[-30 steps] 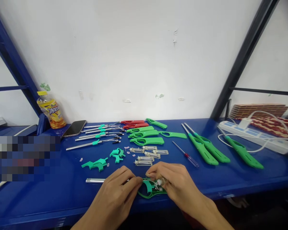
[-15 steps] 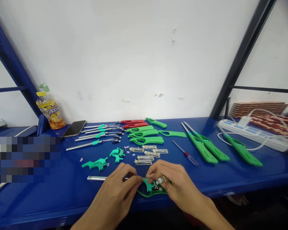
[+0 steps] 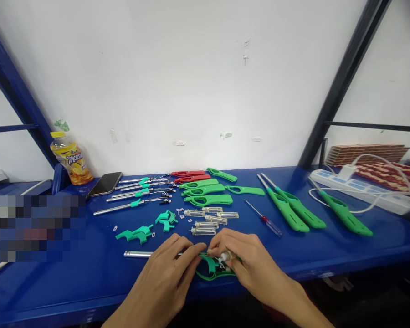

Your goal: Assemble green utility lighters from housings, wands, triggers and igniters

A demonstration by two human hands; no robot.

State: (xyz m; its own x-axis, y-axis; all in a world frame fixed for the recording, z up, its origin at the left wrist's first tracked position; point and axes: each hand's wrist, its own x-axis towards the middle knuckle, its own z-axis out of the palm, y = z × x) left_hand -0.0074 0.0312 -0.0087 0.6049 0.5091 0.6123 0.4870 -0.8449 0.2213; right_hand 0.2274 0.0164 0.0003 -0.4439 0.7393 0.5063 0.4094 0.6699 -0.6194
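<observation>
Near the table's front edge lies an open green lighter casing (image 3: pixel 209 277) with a teal trigger (image 3: pixel 210 264) and wires inside. Its metal tube (image 3: pixel 136 254) sticks out to the left, partly behind my left hand (image 3: pixel 172 273). That hand is closed, its thumb and fingers holding the lighter by the trigger. My right hand (image 3: pixel 248 257) is closed around a small clear fuel tank (image 3: pixel 226 256), its thumb and index fingertips pinched at the casing's upper edge. Both hands' fingertips nearly meet, hiding part of the casing.
Beyond my hands lie several clear fuel tanks (image 3: pixel 205 231), loose teal triggers (image 3: pixel 136 233), tubes with wires (image 3: pixel 118 208), and green casings (image 3: pixel 210 200). A screwdriver (image 3: pixel 271 227) and assembled lighters (image 3: pixel 287 212) are to the right. A phone (image 3: pixel 105 184) and bottle (image 3: pixel 73 159) stand left.
My left fingers have shifted slightly right and up, closer to my right fingertips. The fuel tank in my right hand has moved a little left. The trigger shows at a different angle.
</observation>
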